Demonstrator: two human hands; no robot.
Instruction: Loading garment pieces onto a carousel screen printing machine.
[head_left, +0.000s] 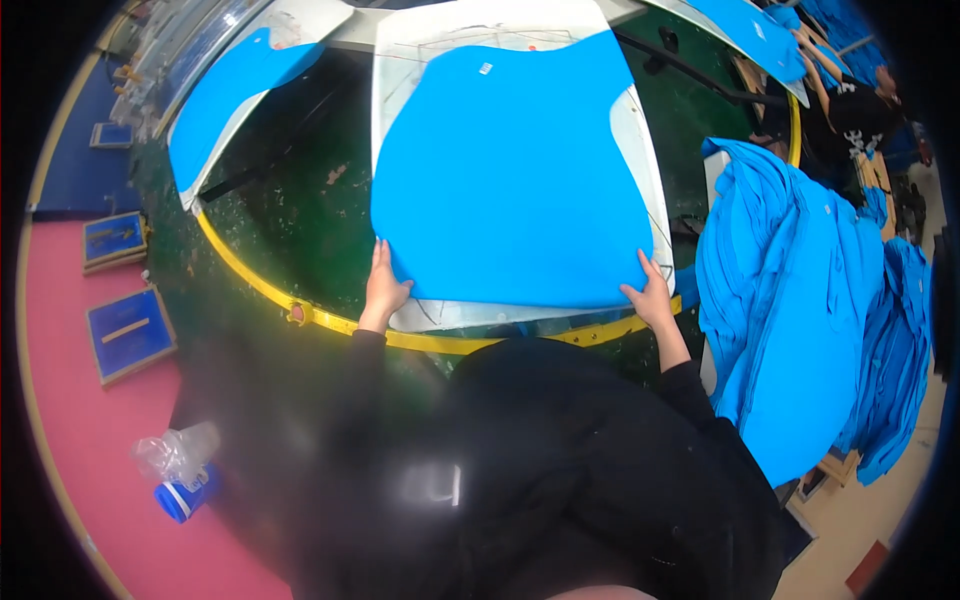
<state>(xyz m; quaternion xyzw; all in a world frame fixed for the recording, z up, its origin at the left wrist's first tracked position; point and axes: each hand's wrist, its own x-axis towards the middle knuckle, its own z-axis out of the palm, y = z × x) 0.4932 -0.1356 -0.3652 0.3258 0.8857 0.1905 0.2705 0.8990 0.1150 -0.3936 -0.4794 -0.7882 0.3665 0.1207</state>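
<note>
A: Exposure?
B: Blue fabric [510, 180] bright, evenly lit; green floor [290, 205] dim.
A: Glare?
B: White patch over black clothing [620, 470], haze lower left; source hard to tell.
A: Edges?
B: Fisheye bend, black corners, rim soft.

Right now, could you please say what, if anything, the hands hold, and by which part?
The left hand and right hand are at the lower corners of the blue fabric piece; whether they grip or merely touch it cannot be told.
</note>
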